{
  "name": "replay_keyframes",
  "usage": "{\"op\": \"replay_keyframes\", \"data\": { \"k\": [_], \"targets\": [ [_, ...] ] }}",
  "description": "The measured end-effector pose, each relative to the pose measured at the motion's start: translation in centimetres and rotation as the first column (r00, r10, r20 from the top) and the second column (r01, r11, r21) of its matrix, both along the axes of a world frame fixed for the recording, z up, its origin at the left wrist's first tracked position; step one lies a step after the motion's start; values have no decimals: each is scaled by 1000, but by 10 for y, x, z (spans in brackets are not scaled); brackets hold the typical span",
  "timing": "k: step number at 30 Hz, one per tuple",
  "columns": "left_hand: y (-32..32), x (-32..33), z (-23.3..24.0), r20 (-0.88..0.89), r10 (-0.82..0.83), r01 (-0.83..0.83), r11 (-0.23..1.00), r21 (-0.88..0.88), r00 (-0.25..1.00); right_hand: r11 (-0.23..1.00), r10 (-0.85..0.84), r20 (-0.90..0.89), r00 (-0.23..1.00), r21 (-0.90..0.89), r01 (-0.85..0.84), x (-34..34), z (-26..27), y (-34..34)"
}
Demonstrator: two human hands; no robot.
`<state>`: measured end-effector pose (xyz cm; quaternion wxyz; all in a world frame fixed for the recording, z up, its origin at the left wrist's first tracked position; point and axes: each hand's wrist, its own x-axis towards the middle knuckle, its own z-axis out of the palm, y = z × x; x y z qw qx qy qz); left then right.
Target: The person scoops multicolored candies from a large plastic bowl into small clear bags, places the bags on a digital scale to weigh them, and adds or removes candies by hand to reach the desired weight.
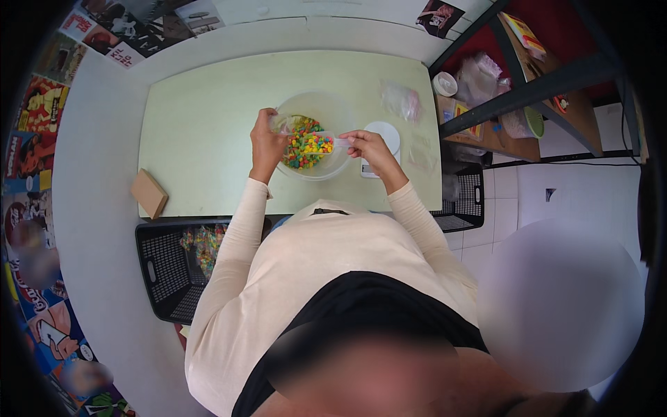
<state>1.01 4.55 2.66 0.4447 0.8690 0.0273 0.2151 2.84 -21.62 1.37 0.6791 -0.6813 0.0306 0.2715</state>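
A round translucent plastic tub [341, 112] on the pale green table holds small multicoloured pieces [305, 160], perhaps candy. Over its left side my left hand [268, 143] grips a clear plastic bag [283, 123], whose contents I cannot make out. My right hand [369, 148] holds the handle of a clear plastic scoop [319, 143] above the tub; coloured pieces lie in the scoop, close to the bag. A white kitchen scale [383, 136] stands right of the tub, partly behind my right hand.
Clear plastic bags [400, 100] lie at the table's right. A brown block [149, 193] sits at the left front corner. Below, a black crate [167, 271] holds filled bags [206, 247]; another black crate [464, 200] stands to the right, under a shelf unit [513, 143] with bags and tubs.
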Motion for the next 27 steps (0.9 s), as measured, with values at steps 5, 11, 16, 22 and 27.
{"op": "replay_keyframes", "data": {
  "k": [5, 11, 16, 22, 27],
  "targets": [
    [16, -3, 4, -111, 68, -76, 995, -71, 991, 999, 4, 13, 1000, 40, -5, 11, 10, -6],
    [28, -1, -3, -292, 55, -106, 981, -162, 955, 999, 0, 56, 998, 50, -3, 23, 21, -7],
    [28, -1, -27, -17, 194, -190, 973, 133, 981, 998, 33, 138, 990, 53, -40, 37, 42, -6],
    [8, -3, -17, -41, 30, -22, 982, 190, 999, 994, 107, 270, 957, -12, -108, 52, 80, 6],
    [-9, 2, -12, -134, -134, 138, 990, 20, 982, 939, 289, 392, 874, -292, -179, 61, 108, 24]
  ]
}}
